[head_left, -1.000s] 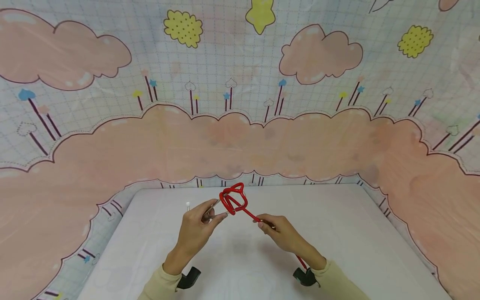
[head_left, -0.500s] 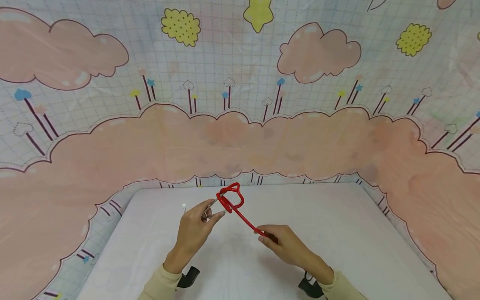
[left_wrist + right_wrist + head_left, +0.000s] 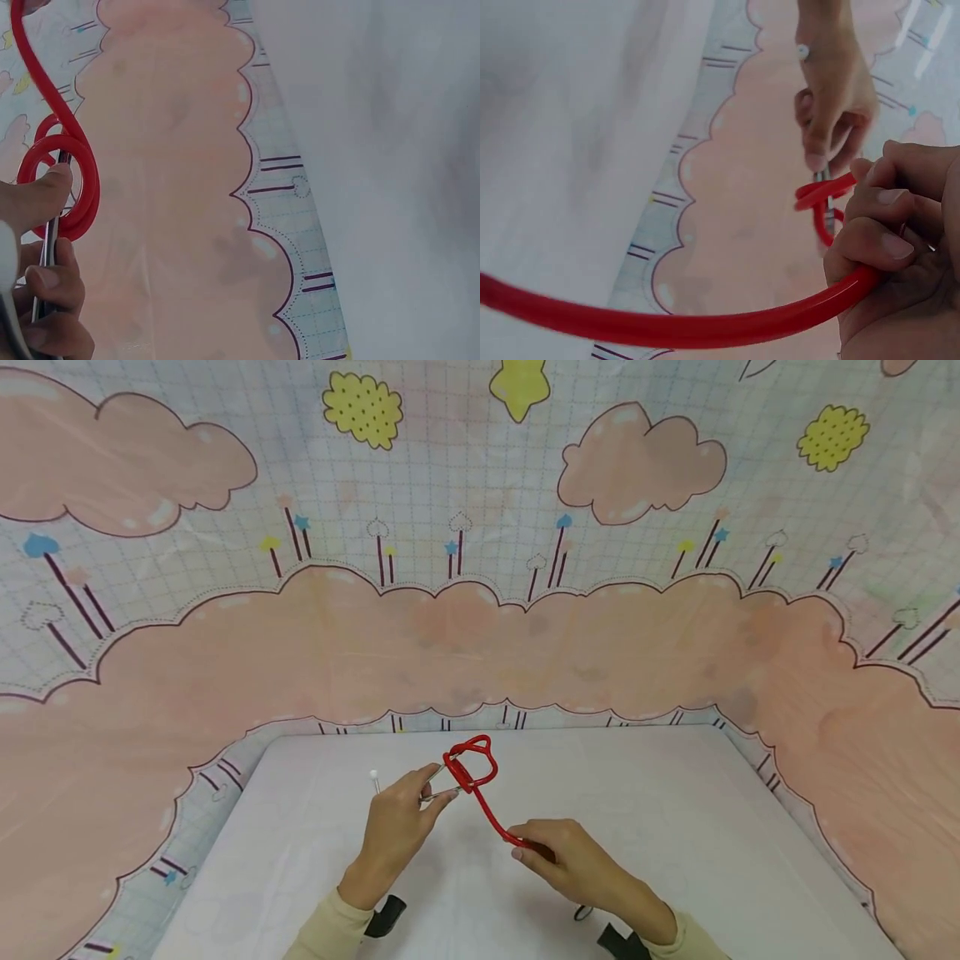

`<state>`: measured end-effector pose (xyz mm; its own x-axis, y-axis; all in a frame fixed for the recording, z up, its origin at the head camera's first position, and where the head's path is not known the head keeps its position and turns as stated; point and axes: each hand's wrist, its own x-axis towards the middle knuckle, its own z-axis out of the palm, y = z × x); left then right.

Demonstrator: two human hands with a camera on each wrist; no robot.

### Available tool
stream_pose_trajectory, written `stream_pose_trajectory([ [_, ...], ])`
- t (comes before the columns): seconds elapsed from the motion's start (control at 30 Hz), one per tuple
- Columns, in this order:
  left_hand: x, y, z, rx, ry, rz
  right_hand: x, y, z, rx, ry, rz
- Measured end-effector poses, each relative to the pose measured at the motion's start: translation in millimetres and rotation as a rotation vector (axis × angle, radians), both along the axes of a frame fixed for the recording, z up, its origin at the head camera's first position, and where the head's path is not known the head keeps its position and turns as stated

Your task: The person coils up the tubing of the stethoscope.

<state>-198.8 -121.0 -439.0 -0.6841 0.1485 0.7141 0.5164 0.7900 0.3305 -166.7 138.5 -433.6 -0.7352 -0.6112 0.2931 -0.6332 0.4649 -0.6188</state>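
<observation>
In the head view my left hand [image 3: 397, 822] grips a thin shiny metal frame [image 3: 442, 794] whose two prongs reach up and right. A glossy red cord [image 3: 487, 810] is looped round its far end, with one large loop standing out to the right. In the left wrist view the cord's coils [image 3: 88, 176] circle the metal bar [image 3: 49, 244], the thumb lying over it. Lower right, my right hand [image 3: 573, 864] grips the cord's running part, which sags between the hands. Its tail [image 3: 682, 330] comes out of the curled fingers in the right wrist view.
A white table [image 3: 712, 843] lies under both hands. Behind it hangs a printed cloth [image 3: 525, 652] with clouds. A small white knob [image 3: 374, 775] shows behind the left hand. Black wrist-worn gear [image 3: 386, 917] is at each sleeve.
My right hand has moved down and to the right, and more cord runs between it and the loops. That stretch went from straight to curved. The left hand has barely moved.
</observation>
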Motion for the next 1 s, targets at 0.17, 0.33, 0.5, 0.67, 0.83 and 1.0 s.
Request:
stream_pose_trajectory([
  [0.17,1.1,4.1,-3.7,-0.03,0.002,-0.013,1.2,-1.7,7.5,-0.034,0.069,0.01],
  [0.33,3.8,5.9,-7.5,-0.059,-0.019,-0.037,-0.4,-0.5,14.0,-0.046,0.134,0.003],
  [0.5,5.3,7.8,-12.1,-0.088,-0.06,-0.072,-4.2,0.5,19.9,-0.05,0.182,0.0],
  [0.67,8.9,9.4,-13.7,-0.132,-0.077,-0.117,-8.3,1.4,25.3,-0.063,0.236,0.01],
  [0.83,10.1,8.7,-14.0,-0.177,-0.052,-0.136,-12.4,2.5,28.9,-0.077,0.27,0.004],
  [1.0,11.7,7.9,-12.5,-0.197,-0.063,-0.174,-16.2,4.2,32.7,-0.082,0.274,-0.025],
])
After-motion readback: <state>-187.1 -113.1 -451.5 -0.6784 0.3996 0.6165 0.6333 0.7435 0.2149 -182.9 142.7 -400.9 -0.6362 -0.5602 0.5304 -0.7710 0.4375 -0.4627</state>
